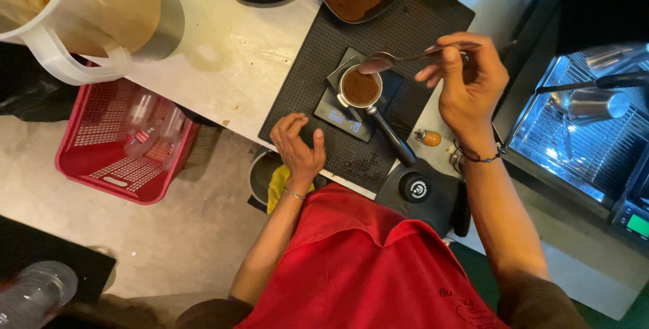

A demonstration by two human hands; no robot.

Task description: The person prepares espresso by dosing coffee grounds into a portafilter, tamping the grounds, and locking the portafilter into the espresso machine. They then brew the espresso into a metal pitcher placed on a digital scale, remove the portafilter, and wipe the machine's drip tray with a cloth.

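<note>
Spoon (405, 57) is pinched in the right hand (466, 82) above the portafilter (362, 89) on the scale (345, 116); left hand (297, 146), half curled, holds nothing, resting on the mat (419, 25).

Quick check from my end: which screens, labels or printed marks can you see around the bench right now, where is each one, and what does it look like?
Scale display: front of the small black scale on the mat, under the coffee-filled portafilter; narrow strip, pale blue glow.
Machine screen: far right edge; small green rectangle.
Round logo: on the black tamper top at the counter edge; white on black.
</note>
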